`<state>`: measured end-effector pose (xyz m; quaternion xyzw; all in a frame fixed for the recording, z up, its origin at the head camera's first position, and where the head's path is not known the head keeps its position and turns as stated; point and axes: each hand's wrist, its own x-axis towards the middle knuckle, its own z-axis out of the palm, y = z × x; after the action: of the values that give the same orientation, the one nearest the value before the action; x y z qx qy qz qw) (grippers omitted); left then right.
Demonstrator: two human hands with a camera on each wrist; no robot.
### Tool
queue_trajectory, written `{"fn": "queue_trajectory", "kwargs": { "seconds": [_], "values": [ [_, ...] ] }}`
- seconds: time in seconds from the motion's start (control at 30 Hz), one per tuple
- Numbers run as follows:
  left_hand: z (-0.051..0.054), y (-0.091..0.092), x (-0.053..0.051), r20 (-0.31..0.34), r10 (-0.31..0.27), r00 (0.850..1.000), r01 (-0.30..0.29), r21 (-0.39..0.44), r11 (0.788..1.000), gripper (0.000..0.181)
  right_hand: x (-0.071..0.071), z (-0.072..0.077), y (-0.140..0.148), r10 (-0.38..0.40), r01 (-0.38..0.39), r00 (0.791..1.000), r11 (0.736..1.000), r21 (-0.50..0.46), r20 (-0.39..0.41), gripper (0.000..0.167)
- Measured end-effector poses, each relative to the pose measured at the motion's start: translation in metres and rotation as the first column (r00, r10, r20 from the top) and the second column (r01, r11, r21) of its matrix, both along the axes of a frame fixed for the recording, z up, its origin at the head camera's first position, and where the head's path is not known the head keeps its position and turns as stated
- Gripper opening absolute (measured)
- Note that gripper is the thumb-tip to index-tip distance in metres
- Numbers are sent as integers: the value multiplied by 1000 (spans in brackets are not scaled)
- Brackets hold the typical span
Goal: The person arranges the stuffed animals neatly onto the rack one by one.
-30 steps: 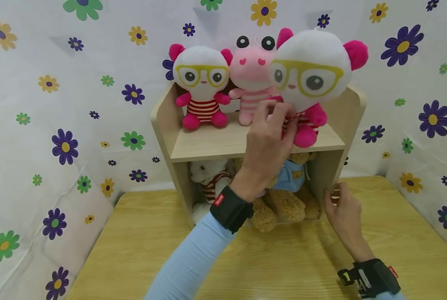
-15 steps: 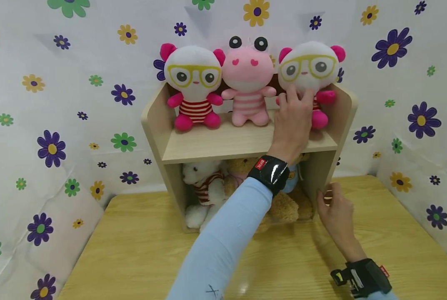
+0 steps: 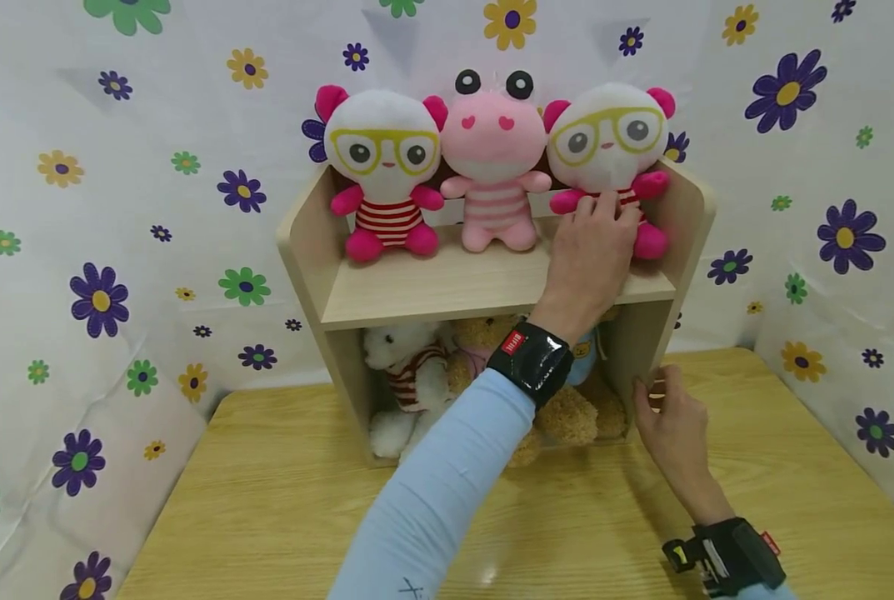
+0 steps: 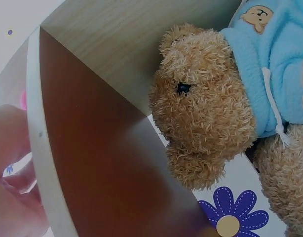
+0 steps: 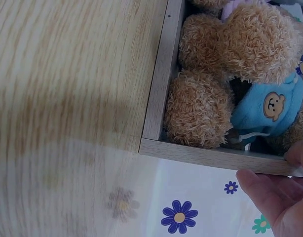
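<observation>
My left hand point(image 3: 592, 258) has its fingers bent against the striped belly of a panda plush toy point(image 3: 607, 133) with yellow glasses, seated at the right of the upper shelf. The hand hides part of the toy's body. Beside it sit a pink hippo plush toy point(image 3: 491, 146) and a second panda plush toy point(image 3: 388, 179). My right hand point(image 3: 675, 433) grips the right side panel of the small wooden shelf unit point(image 3: 432, 292); in the right wrist view, thumb and fingers lie on either side of that panel point(image 5: 206, 157).
In the lower compartment sit a white plush dog point(image 3: 405, 350) in a striped top and brown teddy bears, one wearing a blue hoodie point(image 4: 262, 64). The unit stands on a wood-grain table point(image 3: 282, 492) before a flower-print backdrop point(image 3: 154, 167).
The right panda went from in front of the shelf back onto it, beside the hippo. My left hand then slid down from its chin to its belly. The right hand stayed on the panel.
</observation>
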<state>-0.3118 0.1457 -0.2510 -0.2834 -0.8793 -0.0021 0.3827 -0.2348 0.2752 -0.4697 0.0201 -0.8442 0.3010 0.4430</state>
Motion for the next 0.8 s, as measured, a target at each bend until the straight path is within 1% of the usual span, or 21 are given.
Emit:
{"fn": "queue_trajectory", "kwargs": {
  "seconds": [0.23,0.47,0.6,0.8],
  "values": [
    [-1,-1,0,18,-16,1000,17,-13,1000,27,0,-1,0,3,-3,1000,1000,3,-14,16],
    [-1,-1,0,79,-7,997,8,-15,1000,30,1,-1,0,1,-1,1000,1000,9,-3,17],
    [-2,-1,1,83,12,997,-11,-11,1000,30,1,0,-1,1,-1,1000,1000,17,-7,16],
    [-5,1,4,57,61,997,-60,-15,998,32,1,-1,-1,4,-4,1000,1000,16,-3,16]
  ]
}}
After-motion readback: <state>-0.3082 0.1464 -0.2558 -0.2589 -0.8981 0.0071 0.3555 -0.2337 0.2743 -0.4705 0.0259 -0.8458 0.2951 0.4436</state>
